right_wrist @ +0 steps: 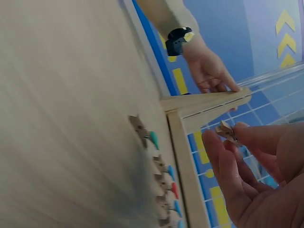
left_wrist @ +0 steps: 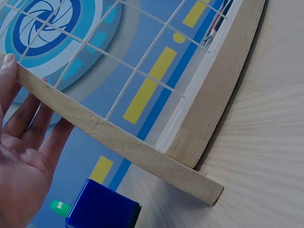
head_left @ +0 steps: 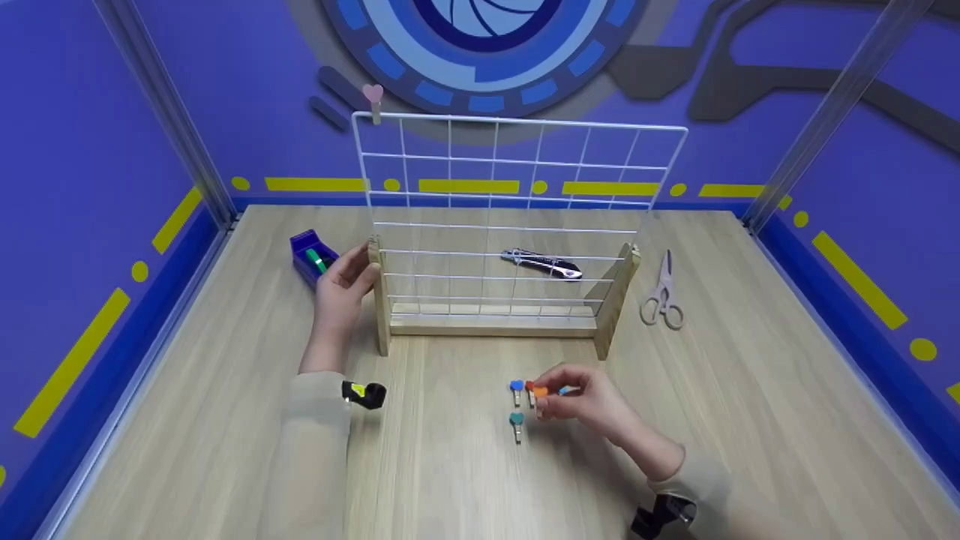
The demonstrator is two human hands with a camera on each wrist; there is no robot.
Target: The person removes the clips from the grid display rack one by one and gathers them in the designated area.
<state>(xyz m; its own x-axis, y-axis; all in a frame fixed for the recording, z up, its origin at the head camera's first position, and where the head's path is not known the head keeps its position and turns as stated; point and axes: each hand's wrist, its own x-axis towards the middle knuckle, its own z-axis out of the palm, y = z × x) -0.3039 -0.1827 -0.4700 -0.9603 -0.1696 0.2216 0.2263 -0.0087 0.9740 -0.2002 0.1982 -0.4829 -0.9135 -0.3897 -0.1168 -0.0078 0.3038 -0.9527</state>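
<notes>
My left hand (head_left: 337, 300) grips the left wooden post (head_left: 382, 311) of a stand that carries a white wire grid (head_left: 495, 160). In the left wrist view, its fingers are behind the post and its thumb is at the near edge. My right hand (head_left: 592, 405) pinches a small wooden clothespin (right_wrist: 227, 132) with an orange heart (head_left: 540, 392) between thumb and fingertips, above the table. Close by lie more heart clothespins: a blue one (head_left: 517, 387), a red one (head_left: 530, 387) and a teal one (head_left: 517, 421). A pink heart clothespin (head_left: 373, 94) is clipped to the grid's top left corner.
Left of the stand is a dark blue holder (head_left: 304, 244) with a green item (head_left: 316, 259) in it. Behind the grid lies a utility knife (head_left: 551, 265), and scissors (head_left: 664, 296) lie to the right. Printed walls (head_left: 247, 90) enclose the wooden table (head_left: 202, 420).
</notes>
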